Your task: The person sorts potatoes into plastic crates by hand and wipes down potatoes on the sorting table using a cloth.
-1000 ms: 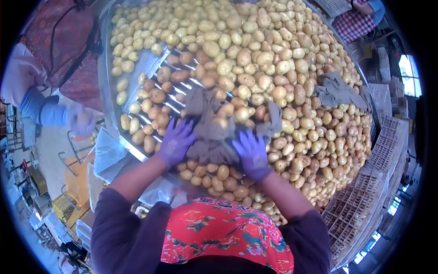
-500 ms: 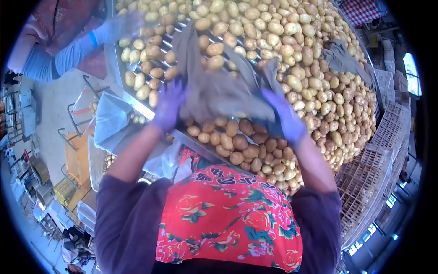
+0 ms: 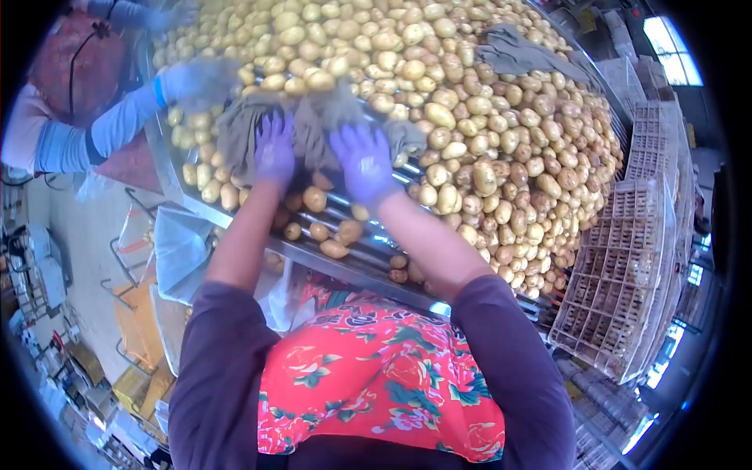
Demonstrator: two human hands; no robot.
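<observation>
At the near side of the metal table (image 3: 356, 274), loose potatoes (image 3: 349, 230) lie on shiny bars. Beyond them, the left hand (image 3: 274, 149) and right hand (image 3: 364, 160) lie palm down, fingers outstretched, on a bunched grey cloth (image 3: 313, 139). Just past its left end is a co-worker's blurred hand (image 3: 202, 82). Farther off, a second cloth (image 3: 525, 55) lies on the potato heap (image 3: 540, 168).
</observation>
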